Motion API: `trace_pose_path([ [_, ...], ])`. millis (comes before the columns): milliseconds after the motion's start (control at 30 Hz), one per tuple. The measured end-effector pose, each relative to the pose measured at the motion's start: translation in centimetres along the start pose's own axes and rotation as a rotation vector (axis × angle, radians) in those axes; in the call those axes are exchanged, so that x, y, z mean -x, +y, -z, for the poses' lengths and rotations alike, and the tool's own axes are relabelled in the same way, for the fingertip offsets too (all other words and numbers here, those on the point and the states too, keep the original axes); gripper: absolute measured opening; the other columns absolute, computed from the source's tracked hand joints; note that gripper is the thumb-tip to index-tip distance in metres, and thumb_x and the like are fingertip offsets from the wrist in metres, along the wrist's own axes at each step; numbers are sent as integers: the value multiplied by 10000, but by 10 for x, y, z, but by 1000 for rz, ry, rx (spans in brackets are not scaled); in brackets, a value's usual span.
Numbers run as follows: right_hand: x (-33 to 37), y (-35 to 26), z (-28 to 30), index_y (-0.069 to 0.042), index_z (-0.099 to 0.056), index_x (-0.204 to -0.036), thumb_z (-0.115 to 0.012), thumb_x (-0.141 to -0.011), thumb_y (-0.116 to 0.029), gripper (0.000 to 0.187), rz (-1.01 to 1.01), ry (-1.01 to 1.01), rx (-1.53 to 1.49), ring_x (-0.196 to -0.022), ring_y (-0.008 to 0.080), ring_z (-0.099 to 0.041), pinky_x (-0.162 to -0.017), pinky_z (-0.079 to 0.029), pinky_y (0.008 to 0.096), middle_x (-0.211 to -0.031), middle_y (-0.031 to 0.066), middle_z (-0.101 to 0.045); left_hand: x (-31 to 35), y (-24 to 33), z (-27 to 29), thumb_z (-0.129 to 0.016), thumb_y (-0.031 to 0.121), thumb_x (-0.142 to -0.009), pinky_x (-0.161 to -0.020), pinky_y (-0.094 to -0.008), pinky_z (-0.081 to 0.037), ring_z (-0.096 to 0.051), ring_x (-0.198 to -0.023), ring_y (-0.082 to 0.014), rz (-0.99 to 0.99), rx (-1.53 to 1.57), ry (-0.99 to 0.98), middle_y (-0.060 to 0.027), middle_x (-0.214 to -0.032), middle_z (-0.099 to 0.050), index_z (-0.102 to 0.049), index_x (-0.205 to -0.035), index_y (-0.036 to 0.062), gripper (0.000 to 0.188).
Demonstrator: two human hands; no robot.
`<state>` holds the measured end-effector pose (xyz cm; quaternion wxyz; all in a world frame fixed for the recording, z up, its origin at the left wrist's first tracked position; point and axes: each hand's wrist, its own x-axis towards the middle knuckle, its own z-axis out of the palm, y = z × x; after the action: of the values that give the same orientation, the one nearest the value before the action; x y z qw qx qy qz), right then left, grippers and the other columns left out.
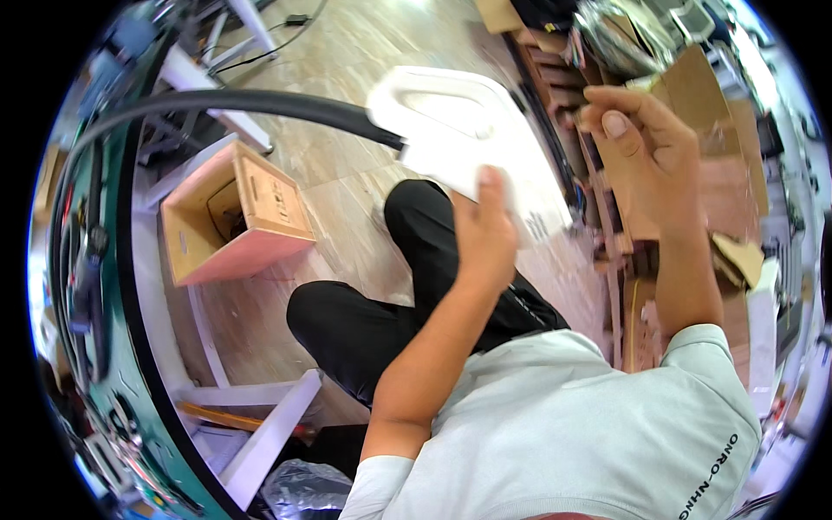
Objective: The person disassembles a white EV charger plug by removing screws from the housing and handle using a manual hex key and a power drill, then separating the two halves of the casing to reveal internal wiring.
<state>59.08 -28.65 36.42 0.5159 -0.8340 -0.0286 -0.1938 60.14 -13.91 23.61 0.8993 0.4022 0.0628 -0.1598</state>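
Observation:
My left hand (487, 230) grips a flat white panel (529, 169) by its near edge, with the thumb lying on top. At its far end the panel has a rounded loop with a long opening; small dark print marks its near right corner. A thick black hose or cable (260, 101) arches over from the left and passes out of sight beside the panel's left edge. My right hand (646, 143) is raised to the right, apart from the panel. Its fingers are curled towards the thumb; anything small between them cannot be made out.
A green-topped workbench (117, 347) with tools and cables runs along the left. Beside it an open wooden box (282, 199) sits near white metal legs. Opened cardboard boxes (728, 182) and plastic wrapping (624, 39) crowd the right. A clear plastic bag (303, 490) lies at lower left.

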Motion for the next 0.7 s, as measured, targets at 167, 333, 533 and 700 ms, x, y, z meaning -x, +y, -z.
trace_pose_path([
  [167, 85, 57, 14, 31, -641, -1127, -640, -935, -86, 225, -291, 122, -40, -825, 84, -618, -752, -500, 230, -913, 50, -674, -2, 19, -12, -423, 456, -1029, -975, -348, -468, -562, -1150, -207, 73, 10, 65, -98, -1265, -547, -390, -1376, -6, 578],
  [333, 101, 72, -7, 14, -641, -1110, -708, -860, -55, 268, -215, 58, 9, -782, 135, -655, -704, -531, 263, -896, 96, -672, -12, 23, -22, -401, 520, -1015, -922, -341, -503, -605, -1096, -210, 65, -49, 54, -81, -1232, -581, -437, -1358, 35, 595],
  [533, 84, 95, -27, 6, -649, -1002, -721, -850, -88, 193, -180, 103, -34, -692, 219, -662, -644, -534, 312, -847, 130, -665, -21, 19, -32, -385, 569, -1000, -838, -357, -533, -615, -1076, -210, 11, -112, 18, -55, -1223, -594, -445, -1365, 81, 613],
  [700, 83, 115, -34, 10, -695, -940, -727, -846, -33, 109, -126, 198, -87, -647, 146, -650, -586, -510, 267, -814, 105, -672, -38, 11, -27, -301, 587, -999, -511, -377, -538, -664, -804, -251, 48, -197, 89, -64, -1083, -646, -480, -1320, 127, 589],
])
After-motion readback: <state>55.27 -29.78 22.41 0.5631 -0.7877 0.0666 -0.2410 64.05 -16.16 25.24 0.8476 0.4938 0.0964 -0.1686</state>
